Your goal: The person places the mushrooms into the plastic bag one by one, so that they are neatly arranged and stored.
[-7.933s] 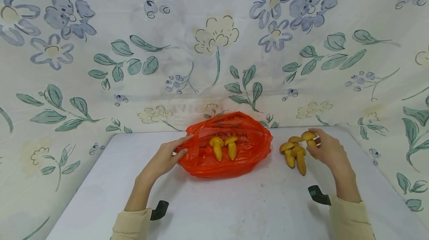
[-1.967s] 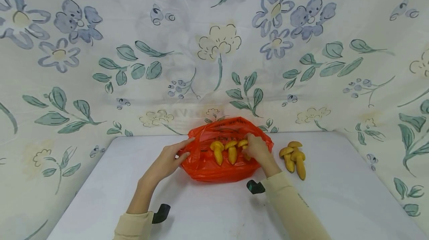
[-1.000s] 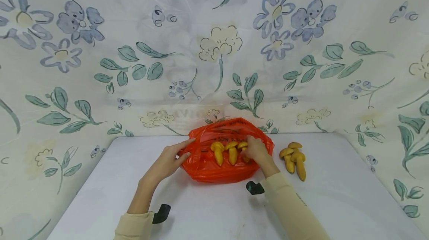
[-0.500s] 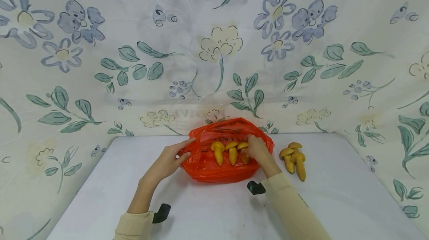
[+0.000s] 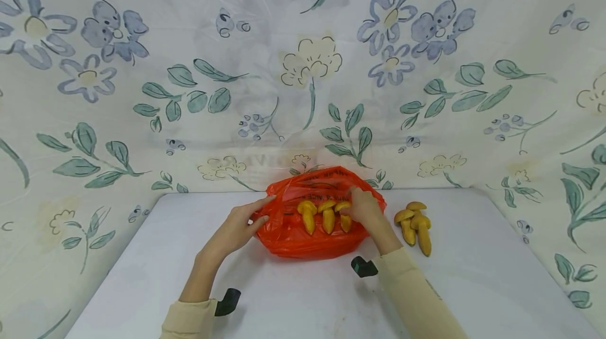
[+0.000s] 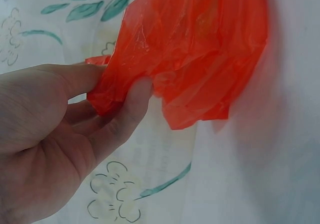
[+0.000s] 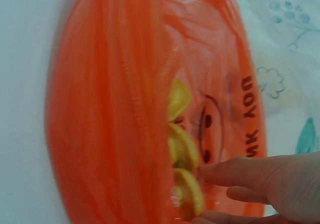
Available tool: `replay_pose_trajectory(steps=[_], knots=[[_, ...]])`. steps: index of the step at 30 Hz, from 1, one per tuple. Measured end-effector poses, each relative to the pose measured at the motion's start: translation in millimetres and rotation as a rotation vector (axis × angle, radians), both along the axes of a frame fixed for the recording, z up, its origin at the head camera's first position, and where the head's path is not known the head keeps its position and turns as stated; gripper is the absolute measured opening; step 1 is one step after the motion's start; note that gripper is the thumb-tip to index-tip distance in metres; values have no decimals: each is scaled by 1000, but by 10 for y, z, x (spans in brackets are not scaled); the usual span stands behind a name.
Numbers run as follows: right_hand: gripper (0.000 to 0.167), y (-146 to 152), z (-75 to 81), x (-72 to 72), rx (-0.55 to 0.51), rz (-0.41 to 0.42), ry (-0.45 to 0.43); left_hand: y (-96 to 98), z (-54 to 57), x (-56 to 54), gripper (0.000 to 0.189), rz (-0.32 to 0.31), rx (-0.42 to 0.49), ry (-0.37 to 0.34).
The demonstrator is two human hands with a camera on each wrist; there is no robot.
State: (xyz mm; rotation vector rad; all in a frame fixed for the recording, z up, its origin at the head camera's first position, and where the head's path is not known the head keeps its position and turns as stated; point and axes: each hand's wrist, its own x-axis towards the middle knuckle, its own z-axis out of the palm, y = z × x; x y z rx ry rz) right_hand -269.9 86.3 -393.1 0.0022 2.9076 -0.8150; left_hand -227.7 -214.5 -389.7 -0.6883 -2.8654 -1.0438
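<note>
A red plastic bag (image 5: 303, 247) with black print lies open on the white table. Three yellow mushrooms (image 5: 309, 217) stand in a row inside it, partly hidden by the front bag wall in the right wrist view. My left hand (image 5: 234, 228) pinches the bag's left edge between thumb and fingers, as the left wrist view (image 6: 65, 129) shows. At the bag's mouth is my right hand (image 5: 366, 212), fingers fairly straight, beside the rightmost mushroom (image 7: 189, 194). A fingertip and the thumb are close to its cap; whether they still touch it I cannot tell.
Right of the bag, several yellow mushrooms (image 5: 416, 226) lie in a cluster on the white table (image 5: 303, 297). A floral cloth (image 5: 303, 65) hangs behind the table's far edge and along its sides. Black camera mounts (image 5: 228, 302) jut from both sleeves.
Since the oldest frame, my right hand has carried a mushroom from the right cluster into the bag. Just now its fingers have eased slightly up off that mushroom. My left hand stays on the bag's edge.
</note>
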Motion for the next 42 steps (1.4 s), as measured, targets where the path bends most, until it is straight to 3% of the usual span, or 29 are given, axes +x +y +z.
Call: replay_pose_trajectory(steps=[8, 19, 42], knots=[[51, 42, 159, 52, 8, 24, 69, -2, 5, 3, 53, -1, 3, 4], [52, 103, 301, 174, -20, 56, 77, 5, 11, 7, 53, 3, -1, 3], [53, 323, 353, 425, 4, 9, 154, 3, 16, 18, 53, 11, 1, -10]])
